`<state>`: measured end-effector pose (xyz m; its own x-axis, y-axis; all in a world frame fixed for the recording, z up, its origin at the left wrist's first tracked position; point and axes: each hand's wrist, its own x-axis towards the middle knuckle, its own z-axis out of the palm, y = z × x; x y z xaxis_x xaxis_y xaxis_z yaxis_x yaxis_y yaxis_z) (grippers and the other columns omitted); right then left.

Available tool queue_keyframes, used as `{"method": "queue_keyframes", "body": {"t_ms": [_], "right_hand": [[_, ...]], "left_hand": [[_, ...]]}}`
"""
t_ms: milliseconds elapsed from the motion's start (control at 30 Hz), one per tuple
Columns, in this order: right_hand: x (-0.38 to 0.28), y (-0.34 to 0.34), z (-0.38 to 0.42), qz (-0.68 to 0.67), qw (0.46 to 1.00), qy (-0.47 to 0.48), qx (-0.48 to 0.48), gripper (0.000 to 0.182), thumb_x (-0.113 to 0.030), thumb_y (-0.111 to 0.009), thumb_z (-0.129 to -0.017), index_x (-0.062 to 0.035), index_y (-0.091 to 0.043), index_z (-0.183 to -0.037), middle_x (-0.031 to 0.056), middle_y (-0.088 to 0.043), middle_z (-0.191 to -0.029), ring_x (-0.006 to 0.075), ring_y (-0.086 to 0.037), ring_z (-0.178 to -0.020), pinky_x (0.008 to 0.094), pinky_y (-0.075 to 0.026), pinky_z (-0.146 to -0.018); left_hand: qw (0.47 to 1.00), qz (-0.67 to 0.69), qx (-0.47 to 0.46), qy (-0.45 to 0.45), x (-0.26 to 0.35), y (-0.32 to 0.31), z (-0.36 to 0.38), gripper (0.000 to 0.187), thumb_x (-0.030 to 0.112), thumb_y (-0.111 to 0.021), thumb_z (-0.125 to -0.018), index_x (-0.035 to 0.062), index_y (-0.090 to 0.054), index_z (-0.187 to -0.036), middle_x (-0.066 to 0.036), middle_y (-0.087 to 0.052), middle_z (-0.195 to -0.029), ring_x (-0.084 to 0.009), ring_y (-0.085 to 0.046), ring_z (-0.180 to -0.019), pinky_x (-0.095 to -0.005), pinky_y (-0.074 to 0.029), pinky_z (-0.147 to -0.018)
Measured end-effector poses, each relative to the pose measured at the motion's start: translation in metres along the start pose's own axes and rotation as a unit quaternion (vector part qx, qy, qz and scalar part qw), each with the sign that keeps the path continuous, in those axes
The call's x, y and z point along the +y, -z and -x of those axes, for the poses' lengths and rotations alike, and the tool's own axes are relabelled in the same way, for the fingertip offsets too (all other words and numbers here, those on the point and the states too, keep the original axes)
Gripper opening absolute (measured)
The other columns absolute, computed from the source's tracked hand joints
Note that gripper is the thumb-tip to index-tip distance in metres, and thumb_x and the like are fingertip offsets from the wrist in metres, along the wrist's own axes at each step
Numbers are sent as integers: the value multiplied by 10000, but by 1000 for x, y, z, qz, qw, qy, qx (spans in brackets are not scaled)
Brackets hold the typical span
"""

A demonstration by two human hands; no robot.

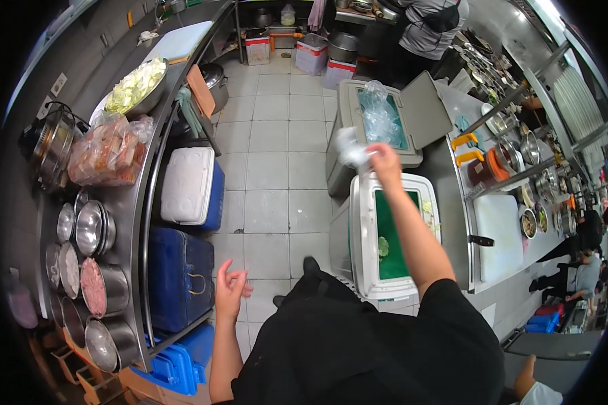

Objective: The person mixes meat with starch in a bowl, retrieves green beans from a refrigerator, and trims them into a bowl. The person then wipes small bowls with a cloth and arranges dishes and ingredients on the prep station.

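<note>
My right hand (385, 164) is closed on a crumpled clear plastic bag (351, 150), blurred by motion. Below that arm stands a white-rimmed bin (363, 253), green inside, with a leafy green scrap (383, 247) in it and pale bits on its right rim. Just beyond it is a grey bin (342, 138) with its lid (425, 111) swung to the right and clear plastic (380, 111) on its teal inside. My left hand (230, 290) hangs over the tiled floor with its fingers apart, holding nothing, nearest to a blue box (179, 273).
Along the left, a steel counter (157, 135) bears a bowl of chopped cabbage (138, 86), bagged food (109, 152) and steel pots (105, 287). A white-lidded cooler (188, 185) sits below. The right counter holds a cutting board (498, 236) and knife (482, 240). A person (429, 34) stands ahead.
</note>
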<state>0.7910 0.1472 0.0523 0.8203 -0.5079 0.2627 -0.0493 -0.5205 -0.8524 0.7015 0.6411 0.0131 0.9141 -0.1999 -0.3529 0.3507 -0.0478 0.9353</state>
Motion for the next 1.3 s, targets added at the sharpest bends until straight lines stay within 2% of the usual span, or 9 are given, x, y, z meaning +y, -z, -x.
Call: {"method": "queue_keyframes", "body": {"t_ms": [133, 333, 400, 500, 533, 600, 833, 1100, 1300], "right_hand": [[114, 25, -106, 250, 943, 78, 204, 195, -108, -534, -806, -48, -686, -912, 202, -645, -911, 383, -595, -944, 478, -457, -862], [287, 5, -211, 327, 916, 76, 221, 284, -161, -537, -865, 43, -683, -998, 241, -673, -980, 379, -636, -903, 473, -503, -824], [334, -9, -236, 278, 955, -61, 80, 292, -174, -505, -893, 41, -655, -1021, 255, -656, -976, 392, -621, -885, 505, -487, -810], [454, -44, -243, 589, 778, 1, -218, 422, -267, -448, -932, 58, -599, -1154, 295, -608, -1136, 430, -587, -1034, 495, -481, -876], [509, -49, -244, 607, 672, 190, -378, 345, -241, -477, -897, 32, -678, -961, 267, -668, -991, 403, -632, -962, 504, -478, -844], [506, -61, -234, 364, 895, -97, -240, 421, -290, -460, -902, 47, -682, -1021, 271, -677, -1009, 415, -642, -922, 499, -485, -810], [424, -43, -261, 341, 775, -306, -435, 424, -337, -541, -842, 33, -676, -1000, 225, -685, -962, 309, -593, -874, 449, -464, -804], [320, -75, -352, 406, 898, -122, -114, 516, -394, -490, -902, -24, -624, -1235, 200, -643, -1222, 389, -593, -1131, 453, -457, -959], [157, -255, -353, 110, 964, 131, -204, 418, -252, -525, -958, -6, -558, -1294, 154, -656, -1176, 258, -649, -1020, 370, -498, -889]], "left_hand": [[984, -99, 65, 131, -83, 63, -7, 615, 246, -674, -911, 63, -371, -1413, -129, -637, -968, -174, -654, -679, -273, -527, -562], [851, -418, 144, 285, -156, 117, 6, 544, 442, -670, -866, 86, -557, -1262, -213, -683, -1005, -322, -686, -901, -414, -535, -812], [832, -404, 152, 348, -163, 124, 16, 542, 482, -646, -871, 95, -579, -1244, -210, -682, -1078, -368, -648, -1024, -427, -514, -875], [814, -411, 150, 382, -139, 122, 17, 529, 491, -645, -873, 93, -597, -1219, -187, -703, -986, -328, -684, -911, -420, -524, -831], [812, -402, 163, 391, -127, 119, 10, 529, 491, -645, -873, 93, -597, -1219, -187, -703, -986, -328, -684, -911, -420, -524, -831], [840, -308, 208, 395, -111, 108, -1, 515, 494, -643, -876, 85, -612, -1187, -165, -710, -895, -292, -696, -776, -413, -528, -782], [873, -270, 248, 322, -113, 97, -39, 402, 461, -631, -886, 106, -664, -1074, -146, -706, -903, -300, -686, -770, -408, -524, -760], [622, -154, 764, 77, -18, 241, 75, 322, 350, -586, -966, 47, -657, -883, -65, -631, -638, -156, -573, -517, -326, -449, -501], [435, -326, 830, 123, 58, 378, 191, 387, 363, -632, -912, 11, -623, -1072, -187, -669, -979, -331, -643, -967, -439, -491, -833]]}}
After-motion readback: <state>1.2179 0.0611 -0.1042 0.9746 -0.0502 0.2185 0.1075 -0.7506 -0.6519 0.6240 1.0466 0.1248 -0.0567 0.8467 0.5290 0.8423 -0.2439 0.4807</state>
